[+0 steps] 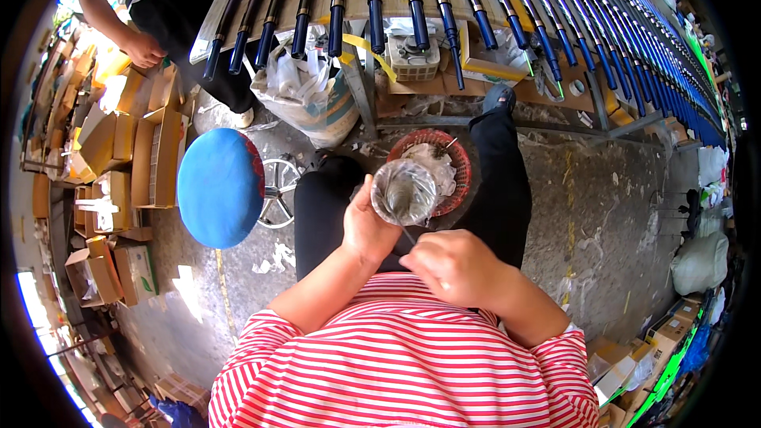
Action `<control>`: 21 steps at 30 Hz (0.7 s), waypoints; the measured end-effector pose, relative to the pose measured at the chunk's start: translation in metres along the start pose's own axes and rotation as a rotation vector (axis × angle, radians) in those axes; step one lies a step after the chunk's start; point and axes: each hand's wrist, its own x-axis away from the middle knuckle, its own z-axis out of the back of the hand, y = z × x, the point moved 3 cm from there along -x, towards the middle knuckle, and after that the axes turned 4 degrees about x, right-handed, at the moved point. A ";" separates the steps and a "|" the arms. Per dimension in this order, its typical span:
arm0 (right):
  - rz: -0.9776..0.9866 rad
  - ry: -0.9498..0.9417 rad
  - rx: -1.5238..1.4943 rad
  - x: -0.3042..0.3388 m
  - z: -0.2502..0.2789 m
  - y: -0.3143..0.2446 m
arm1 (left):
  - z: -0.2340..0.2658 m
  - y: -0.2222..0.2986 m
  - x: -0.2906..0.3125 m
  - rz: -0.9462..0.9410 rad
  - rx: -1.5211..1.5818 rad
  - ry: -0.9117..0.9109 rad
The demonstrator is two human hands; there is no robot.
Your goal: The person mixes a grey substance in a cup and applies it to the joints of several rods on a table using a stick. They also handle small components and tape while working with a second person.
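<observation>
In my lap, my left hand is wrapped round the side of a round cup with a clear, crinkled plastic lining. Something greyish lies inside the cup, too unclear to name. My right hand is closed on a thin dark stick that slants over the near rim into the cup. Just beyond the cup, between my legs, stands a red plastic basket. Crumpled clear plastic fills its top, and the cup hides part of it.
A blue round stool is on my left. Ahead, a table holds a long row of dark blue fishing rods, butts toward me. Under it stand a white sack and a crate. A person stands far left near cardboard boxes.
</observation>
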 end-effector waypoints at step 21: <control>-0.338 0.277 -0.148 0.014 0.039 0.023 | -0.001 0.014 0.001 0.069 -0.048 -0.053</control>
